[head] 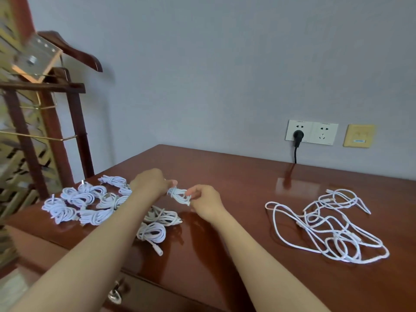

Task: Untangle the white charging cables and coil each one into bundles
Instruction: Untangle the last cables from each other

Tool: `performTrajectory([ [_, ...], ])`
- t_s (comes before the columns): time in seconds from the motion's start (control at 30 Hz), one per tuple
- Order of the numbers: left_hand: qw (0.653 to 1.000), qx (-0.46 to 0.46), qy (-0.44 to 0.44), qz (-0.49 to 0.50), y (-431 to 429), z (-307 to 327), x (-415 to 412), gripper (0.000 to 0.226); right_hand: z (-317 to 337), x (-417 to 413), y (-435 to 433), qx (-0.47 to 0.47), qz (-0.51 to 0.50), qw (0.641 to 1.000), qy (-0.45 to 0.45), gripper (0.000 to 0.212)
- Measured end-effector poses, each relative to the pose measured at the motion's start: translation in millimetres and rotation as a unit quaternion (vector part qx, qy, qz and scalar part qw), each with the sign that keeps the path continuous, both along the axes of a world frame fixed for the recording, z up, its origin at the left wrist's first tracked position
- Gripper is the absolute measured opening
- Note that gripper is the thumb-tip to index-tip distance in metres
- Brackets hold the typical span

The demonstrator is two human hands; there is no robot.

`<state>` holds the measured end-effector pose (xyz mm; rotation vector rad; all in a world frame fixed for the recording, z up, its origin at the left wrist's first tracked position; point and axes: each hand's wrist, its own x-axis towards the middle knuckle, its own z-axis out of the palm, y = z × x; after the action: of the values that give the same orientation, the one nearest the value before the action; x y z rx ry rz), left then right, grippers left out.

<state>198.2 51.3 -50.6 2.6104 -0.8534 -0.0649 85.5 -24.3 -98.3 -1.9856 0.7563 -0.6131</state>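
Head view: 1 small coiled cable bundle (179, 196) is held up just above the wooden table (236, 176), between the 2 hands. The left hand (149, 183) is curled round the bundle's left end, thumb on top, fingers wrapped tight. The bundle's right end is pinched by the right hand (206, 199), with thumb and fingertips closed on the loops. How the end of the cable is tucked can't be made out, it's too small and blurry.

A pile of finished bundles (85, 203) is laid on the table's left part, partly hidden under the left forearm, with a couple more lying just below the hands. A loose tangle of white cables (326, 226) is spread on the right side, well apart from the hands and not touched by either.

On the wall behind, a black plug (298, 136) is seated in a white double socket (311, 132), with a yellow wall plate (359, 135) beside it. A dark wooden stand (56, 109) is seen at the far left.
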Motion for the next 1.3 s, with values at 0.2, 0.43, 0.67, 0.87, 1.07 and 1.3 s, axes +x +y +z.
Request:
performTrajectory([
  [0.2,0.998,0.056,-0.023,0.016,-1,-11,-7,0.041,-7,-3,1,-0.042,0.04,0.996,0.068,0.036],
  [0.43,0.996,0.058,-0.065,-0.022,-25,6,-22,0.047,8,-28,-22,-0.064,0.03,0.995,0.065,0.031],
  [0.67,0.986,0.025,-0.088,-0.138,-56,24,-81,0.032,29,-86,-58,-0.119,-0.036,0.989,0.077,0.027],
  [0.87,0.952,0.001,0.018,-0.304,-82,31,-138,0.021,46,-146,-79,-0.132,-0.093,0.985,0.065,0.038],
  [1.07,0.873,0.054,0.116,-0.47,-90,23,-197,0.02,52,-202,-87,-0.029,-0.079,0.988,0.129,0.032],
  [1.3,0.853,0.193,0.026,-0.484,-103,0,-218,0.051,36,-232,-98,0.017,-0.088,0.986,0.14,0.03],
])
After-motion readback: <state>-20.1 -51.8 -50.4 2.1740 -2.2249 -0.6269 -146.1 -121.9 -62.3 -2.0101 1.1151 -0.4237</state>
